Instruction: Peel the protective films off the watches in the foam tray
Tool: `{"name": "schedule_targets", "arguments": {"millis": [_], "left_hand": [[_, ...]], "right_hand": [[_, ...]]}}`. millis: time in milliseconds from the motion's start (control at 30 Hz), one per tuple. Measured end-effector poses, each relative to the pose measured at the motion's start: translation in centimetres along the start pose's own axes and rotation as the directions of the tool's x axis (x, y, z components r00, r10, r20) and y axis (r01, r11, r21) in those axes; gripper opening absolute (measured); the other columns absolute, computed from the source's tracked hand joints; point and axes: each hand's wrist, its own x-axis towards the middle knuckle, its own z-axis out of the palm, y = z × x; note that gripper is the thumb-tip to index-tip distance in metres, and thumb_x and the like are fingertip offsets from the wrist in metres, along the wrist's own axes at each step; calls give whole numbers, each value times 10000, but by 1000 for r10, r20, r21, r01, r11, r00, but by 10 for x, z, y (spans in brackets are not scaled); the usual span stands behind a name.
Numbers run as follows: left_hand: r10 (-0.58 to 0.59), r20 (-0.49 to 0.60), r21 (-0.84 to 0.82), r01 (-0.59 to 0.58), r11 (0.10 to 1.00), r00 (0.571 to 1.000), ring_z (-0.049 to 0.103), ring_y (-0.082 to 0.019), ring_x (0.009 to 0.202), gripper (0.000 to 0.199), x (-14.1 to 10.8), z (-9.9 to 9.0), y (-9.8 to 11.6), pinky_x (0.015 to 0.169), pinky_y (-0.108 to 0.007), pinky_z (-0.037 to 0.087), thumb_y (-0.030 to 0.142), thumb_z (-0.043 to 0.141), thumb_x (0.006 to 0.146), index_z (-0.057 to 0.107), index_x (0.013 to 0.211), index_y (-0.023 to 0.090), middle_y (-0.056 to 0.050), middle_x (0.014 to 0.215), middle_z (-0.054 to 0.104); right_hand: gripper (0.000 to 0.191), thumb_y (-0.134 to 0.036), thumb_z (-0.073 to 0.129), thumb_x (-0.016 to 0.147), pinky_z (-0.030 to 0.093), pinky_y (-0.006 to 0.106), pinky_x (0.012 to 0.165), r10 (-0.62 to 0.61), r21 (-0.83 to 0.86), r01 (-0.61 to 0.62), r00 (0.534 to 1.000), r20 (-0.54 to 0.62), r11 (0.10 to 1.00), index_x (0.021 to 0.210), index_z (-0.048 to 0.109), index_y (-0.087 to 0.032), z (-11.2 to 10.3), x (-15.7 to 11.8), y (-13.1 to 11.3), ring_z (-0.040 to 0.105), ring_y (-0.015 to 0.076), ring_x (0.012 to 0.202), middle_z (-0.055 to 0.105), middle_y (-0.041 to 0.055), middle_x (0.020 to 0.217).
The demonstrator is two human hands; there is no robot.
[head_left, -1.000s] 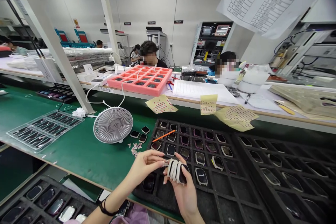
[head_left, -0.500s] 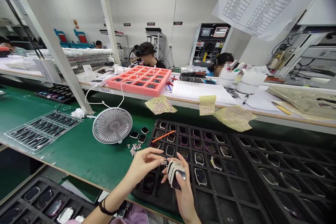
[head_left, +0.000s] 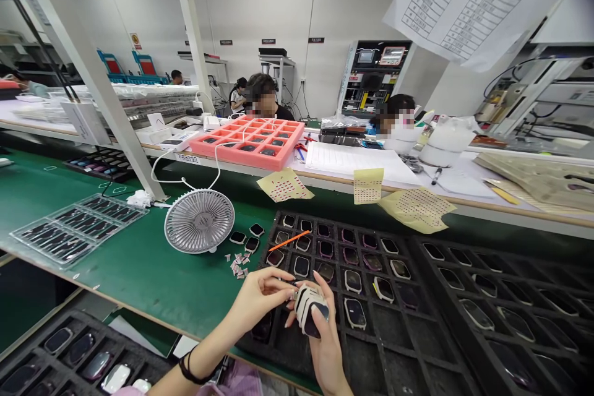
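Note:
My right hand (head_left: 326, 334) is wrapped around a short stack of watch cases (head_left: 307, 304), pale frames with dark glass on the near one. The thumb lies across that glass. Against the left side of the stack, my left hand (head_left: 265, 297) pinches with thumb and forefinger. Whatever is between those fingertips is too small and covered to make out. Beneath both hands lies a black foam tray (head_left: 378, 337) with watch cases in many pockets. An orange stick (head_left: 290, 241) rests across its far left corner.
A grey fan (head_left: 199, 221) stands left of the tray. Near it lie small pinkish pieces (head_left: 240, 265) and several watch cases (head_left: 252, 244). More foam trays flank me at right and lower left. Yellow label sheets (head_left: 369, 186) hang from the shelf, which holds a pink tray (head_left: 248, 141). People sit beyond.
My left fingertips have moved slightly down and closer against the stack's side; the small shiny piece seen at them before is now mostly covered. The right hand keeps its hold.

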Motion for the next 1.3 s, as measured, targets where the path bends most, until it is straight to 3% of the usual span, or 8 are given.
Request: {"name": "schedule_targets", "arguments": {"millis": [167, 333, 533, 767, 867, 1000, 1100, 1300], "left_hand": [[38, -14, 35, -38, 999, 999, 708, -215, 719, 335, -4, 6, -4, 698, -303, 553, 368, 764, 667, 668, 877, 126, -95, 786, 756], [203, -92, 260, -173, 950, 975, 699, -206, 717, 166, -14, 16, -4, 689, -284, 545, 320, 675, 767, 703, 784, 158, -68, 746, 740], [15, -58, -85, -20, 996, 998, 667, -168, 630, 302, -11, 12, -12, 657, -277, 533, 358, 809, 615, 659, 745, 131, -50, 680, 718], [-12, -63, -189, 0, 982, 998, 605, -114, 612, 330, -11, 11, -15, 643, -226, 485, 347, 856, 560, 633, 675, 132, -10, 645, 669], [-42, 68, -329, 63, 942, 997, 562, -75, 595, 379, -13, 17, -20, 606, -190, 478, 374, 842, 600, 660, 853, 157, 29, 694, 619], [-134, 295, -448, 261, 855, 946, 487, -64, 471, 507, -19, 27, -28, 461, -191, 471, 539, 756, 664, 653, 1014, 187, 76, 590, 454], [-154, 297, -436, 277, 857, 943, 501, -74, 514, 503, -22, 29, -29, 468, -186, 486, 543, 767, 649, 669, 975, 173, 69, 590, 428], [-135, 320, -361, 252, 898, 938, 482, -87, 480, 592, -21, 24, -27, 492, -214, 493, 544, 744, 671, 638, 1121, 175, 79, 527, 404]], "right_hand": [[550, -421, 618, 817, 513, 361, 700, -4, -12, 4, 1000, -5, 1000, 1325, 435, -313, 3, -3, 0, 599, 204, 821, 592, 46, 1118], [528, -413, 651, 799, 449, 347, 872, -119, -188, 100, 989, -92, 977, 1289, 482, -315, 6, -11, -1, 550, 217, 1047, 576, 40, 1198], [625, -420, 661, 773, 520, 349, 641, -46, -22, 46, 998, -33, 999, 1337, 416, -312, 5, -11, -4, 587, 207, 804, 586, 59, 1113], [676, -425, 673, 745, 504, 328, 534, 1, 98, -4, 1000, 26, 995, 1357, 405, -324, 10, -11, -9, 581, 204, 735, 594, 65, 1082], [678, -472, 631, 760, 497, 345, 523, 66, 147, -73, 996, 54, 986, 1377, 388, -332, 10, -12, -11, 584, 214, 701, 621, 69, 1029], [698, -496, 639, 741, 505, 359, 568, 112, 174, -113, 994, 18, 978, 1375, 396, -336, 6, -13, -11, 600, 231, 736, 642, 61, 972], [721, -492, 660, 724, 512, 364, 603, 123, 177, -119, 992, -7, 977, 1376, 396, -336, 2, -14, -9, 605, 236, 767, 644, 51, 949], [720, -483, 660, 729, 503, 339, 579, 128, 170, -131, 991, 31, 977, 1382, 386, -356, 5, -16, -8, 596, 219, 742, 643, 32, 903]]}}
